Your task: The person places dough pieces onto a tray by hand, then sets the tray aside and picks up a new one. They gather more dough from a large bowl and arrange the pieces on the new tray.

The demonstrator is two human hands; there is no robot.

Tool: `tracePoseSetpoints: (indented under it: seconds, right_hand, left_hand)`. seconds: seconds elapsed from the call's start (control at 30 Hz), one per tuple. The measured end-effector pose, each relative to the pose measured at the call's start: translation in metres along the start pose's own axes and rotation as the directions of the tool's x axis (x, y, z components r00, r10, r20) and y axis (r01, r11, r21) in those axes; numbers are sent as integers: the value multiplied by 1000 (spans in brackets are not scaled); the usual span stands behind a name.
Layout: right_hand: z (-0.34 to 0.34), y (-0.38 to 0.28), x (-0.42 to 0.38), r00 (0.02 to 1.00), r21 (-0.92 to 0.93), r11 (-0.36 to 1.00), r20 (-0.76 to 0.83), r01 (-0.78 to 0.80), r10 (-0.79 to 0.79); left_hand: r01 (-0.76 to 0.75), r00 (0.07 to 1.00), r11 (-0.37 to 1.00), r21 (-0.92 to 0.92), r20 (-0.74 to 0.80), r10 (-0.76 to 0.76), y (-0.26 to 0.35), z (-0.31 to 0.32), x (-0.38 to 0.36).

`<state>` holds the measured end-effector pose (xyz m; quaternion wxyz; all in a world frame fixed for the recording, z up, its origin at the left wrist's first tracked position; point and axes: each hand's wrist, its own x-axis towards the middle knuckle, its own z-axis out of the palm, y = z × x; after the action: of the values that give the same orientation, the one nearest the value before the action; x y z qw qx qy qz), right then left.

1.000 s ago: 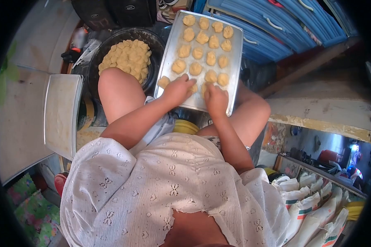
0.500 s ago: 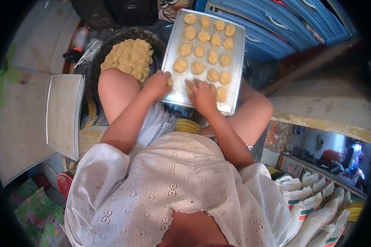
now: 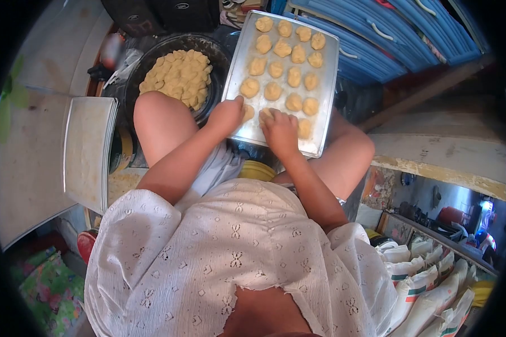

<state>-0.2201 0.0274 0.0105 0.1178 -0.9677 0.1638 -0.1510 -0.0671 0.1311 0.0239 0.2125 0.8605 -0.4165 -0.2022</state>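
A metal baking tray rests tilted across my lap, with rows of pale yellow dough balls on it. At its near left corner my left hand is closed, with a dough ball at its fingertips, low over the tray. My right hand lies over the near rows, fingers curled down on another dough ball that they partly cover. One more dough ball sits just right of that hand.
Left of the tray stands a round black basin heaped with dough pieces. Several flat trays lean at the left. Blue drawers are beyond the tray, and white packages stand at lower right.
My left hand has moved right, bringing its dough ball over the tray's near left corner. My right hand stays on its dough ball, its fingers more curled. The tray appears slightly shifted right.
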Motion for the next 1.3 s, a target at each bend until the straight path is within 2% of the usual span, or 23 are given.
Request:
tracePoseSetpoints:
  seconds: [0.07, 0.13, 0.17, 0.23, 0.27, 0.33, 0.37, 0.43, 0.53, 0.67, 0.73, 0.77, 0.83, 0.87, 0.93, 0.97, 1.0, 1.03, 1.07, 1.17, 1.23, 1.27, 1.3]
  right_hand:
    - [1, 0, 1, 1000, -5, 1000, -2, -10, 10]
    - [0, 0, 2, 998, 7, 1000, -64, 8, -8]
    - [-1, 0, 1, 998, 5, 1000, -67, 7, -7]
    - [-10, -4, 0, 994, 76, 997, -109, -10, 18]
    - [-9, -3, -1, 994, 78, 997, -106, -14, 22]
    - [-6, -1, 0, 998, 73, 997, -60, 4, 0]
    - [-5, -1, 1, 998, 72, 997, -60, 0, 5]
    - [-3, -1, 3, 999, 64, 998, -43, -15, 18]
    - [-2, -1, 6, 999, 51, 998, -11, -40, 41]
    - [-11, 7, 6, 993, 153, 987, -106, -42, 58]
    - [-18, 27, 8, 954, 41, 982, -235, -184, 188]
    - [-21, 37, 9, 954, 43, 982, -232, -183, 188]
    - [-25, 54, 13, 942, 14, 957, -177, -289, 286]
    - [-22, 57, 14, 941, 13, 957, -179, -291, 288]
    - [-9, 64, 14, 960, 33, 970, -140, -241, 243]
    - [-3, 67, 15, 960, 32, 970, -141, -240, 242]
    - [1, 66, 16, 966, 41, 982, -179, -183, 188]
    - [4, 66, 16, 967, 48, 991, -217, -126, 134]
    - [6, 67, 15, 967, 48, 991, -217, -126, 133]
    - [-5, 59, 12, 974, 6, 992, -189, -123, 122]
    - [-29, 39, 5, 977, 42, 979, -68, -198, 201]
    - [-32, 35, -1, 978, 42, 980, -71, -195, 198]
    - [-34, 32, -7, 989, 62, 987, 28, -150, 148]
  left_hand:
    - [26, 999, 1000, -7, 24, -26, -1, 2, 2]
    - [146, 989, 960, -240, 70, -133, -4, 4, 3]
    - [142, 989, 960, -239, 69, -129, -5, 5, 3]
    - [147, 989, 989, -11, 31, -146, 4, -3, -5]
    - [147, 989, 989, -10, 36, -146, 6, -6, -11]
    - [-174, 982, 983, -66, -90, 167, 8, -9, -20]
    - [-177, 981, 982, -65, -87, 171, 5, -8, -18]
    - [-148, 986, 989, 2, 84, 147, 1, -4, -11]
    - [-75, 987, 995, 60, 144, 65, 5, -3, -5]
    - [-98, 991, 994, 44, 91, 94, 18, -16, -14]
    - [-206, 972, 977, 52, -102, 210, 19, -16, -16]
    - [-203, 973, 978, 52, -101, 207, 19, -14, -15]
    - [-421, 903, 904, 75, -61, 426, 17, -7, -7]
    - [-424, 902, 903, 75, -60, 429, 19, -2, -6]
    - [-588, 802, 803, 97, -59, 595, 25, 13, -5]
    - [-615, 782, 781, 109, -51, 622, 26, 20, -4]
    - [-614, 782, 782, 109, -52, 621, 28, 21, -3]
    - [-579, 814, 808, 108, 35, 579, 29, 21, -1]
    - [-544, 838, 832, 112, 120, 532, 29, 22, 1]
    - [-548, 835, 825, 139, 147, 530, 25, 23, 3]
    - [-555, 831, 825, 111, 118, 543, 26, 18, -1]
    - [-559, 829, 826, 76, 88, 553, 27, 16, -2]
    - [-542, 834, 840, 28, 138, 534, 26, 13, -1]
